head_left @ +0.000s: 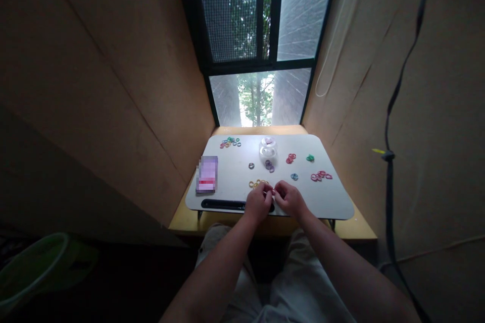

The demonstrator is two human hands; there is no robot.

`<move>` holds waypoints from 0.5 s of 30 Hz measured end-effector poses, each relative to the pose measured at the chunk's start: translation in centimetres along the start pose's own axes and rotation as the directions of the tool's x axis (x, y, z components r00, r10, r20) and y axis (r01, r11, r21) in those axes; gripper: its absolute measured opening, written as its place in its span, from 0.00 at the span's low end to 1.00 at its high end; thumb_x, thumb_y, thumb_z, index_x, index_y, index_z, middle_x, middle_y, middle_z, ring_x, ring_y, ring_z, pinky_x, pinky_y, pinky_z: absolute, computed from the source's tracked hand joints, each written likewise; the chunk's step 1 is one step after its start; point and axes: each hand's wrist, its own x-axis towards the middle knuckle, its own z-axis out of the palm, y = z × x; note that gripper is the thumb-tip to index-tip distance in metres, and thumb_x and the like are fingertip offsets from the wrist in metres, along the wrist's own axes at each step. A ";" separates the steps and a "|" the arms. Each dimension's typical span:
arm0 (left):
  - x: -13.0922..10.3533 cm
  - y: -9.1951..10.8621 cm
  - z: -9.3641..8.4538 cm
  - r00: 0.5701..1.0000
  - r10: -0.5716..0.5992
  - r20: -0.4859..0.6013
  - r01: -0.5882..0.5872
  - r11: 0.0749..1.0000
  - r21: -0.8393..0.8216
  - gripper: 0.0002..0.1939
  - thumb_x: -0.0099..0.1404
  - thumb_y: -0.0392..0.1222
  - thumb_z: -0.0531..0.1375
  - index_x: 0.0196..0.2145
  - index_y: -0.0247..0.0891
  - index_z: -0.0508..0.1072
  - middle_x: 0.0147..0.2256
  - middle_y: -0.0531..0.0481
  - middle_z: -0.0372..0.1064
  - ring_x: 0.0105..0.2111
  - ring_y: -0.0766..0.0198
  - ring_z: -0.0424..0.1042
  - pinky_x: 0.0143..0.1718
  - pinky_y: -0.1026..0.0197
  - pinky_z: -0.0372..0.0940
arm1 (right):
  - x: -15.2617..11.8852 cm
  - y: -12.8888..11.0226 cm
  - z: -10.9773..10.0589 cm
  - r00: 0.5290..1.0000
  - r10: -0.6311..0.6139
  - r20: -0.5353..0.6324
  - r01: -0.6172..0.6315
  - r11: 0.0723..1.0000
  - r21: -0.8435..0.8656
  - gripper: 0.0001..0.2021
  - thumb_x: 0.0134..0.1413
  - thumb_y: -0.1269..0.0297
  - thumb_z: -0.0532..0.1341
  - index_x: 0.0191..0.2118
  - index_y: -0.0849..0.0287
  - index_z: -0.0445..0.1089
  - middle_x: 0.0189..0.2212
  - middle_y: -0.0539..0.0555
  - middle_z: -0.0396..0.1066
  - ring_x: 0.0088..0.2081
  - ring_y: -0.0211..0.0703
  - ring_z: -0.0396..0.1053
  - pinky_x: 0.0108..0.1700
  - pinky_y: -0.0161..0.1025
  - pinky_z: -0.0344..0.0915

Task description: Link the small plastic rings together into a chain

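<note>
We see a small red ring (pixel 273 192) pinched right between the left hand (pixel 258 203) and right hand (pixel 290 199), fingertips of both closed on it. Yellow rings (pixel 256 182) lie just beyond the left hand on the surface (pixel 333 202).

left hand (pixel 258 203), right hand (pixel 290 199), fingers pinched together

White lap table (pixel 337 197) with coloured rings (pixel 320 176)
</note>
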 end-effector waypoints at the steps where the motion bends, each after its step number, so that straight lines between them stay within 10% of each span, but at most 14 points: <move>1: 0.0 0.0 0.0 1.000 -0.002 -0.001 0.002 1.000 -0.006 0.05 0.64 0.38 0.54 0.37 0.42 0.69 0.32 0.53 0.74 0.30 0.64 0.72 0.33 0.63 0.61 | 0.0 0.0 0.0 1.000 -0.001 0.006 0.001 1.000 0.009 0.05 0.53 0.64 0.57 0.28 0.57 0.62 0.19 0.45 0.61 0.21 0.35 0.58 0.25 0.33 0.53; 15: 0.0 0.5 -0.3 1.000 -0.025 0.002 0.025 0.999 -0.035 0.05 0.64 0.38 0.54 0.37 0.42 0.68 0.32 0.54 0.74 0.31 0.65 0.73 0.34 0.63 0.62 | -0.1 -0.1 0.0 0.999 0.028 0.019 -0.028 0.999 0.037 0.03 0.50 0.66 0.56 0.28 0.57 0.65 0.20 0.47 0.66 0.21 0.35 0.60 0.26 0.33 0.56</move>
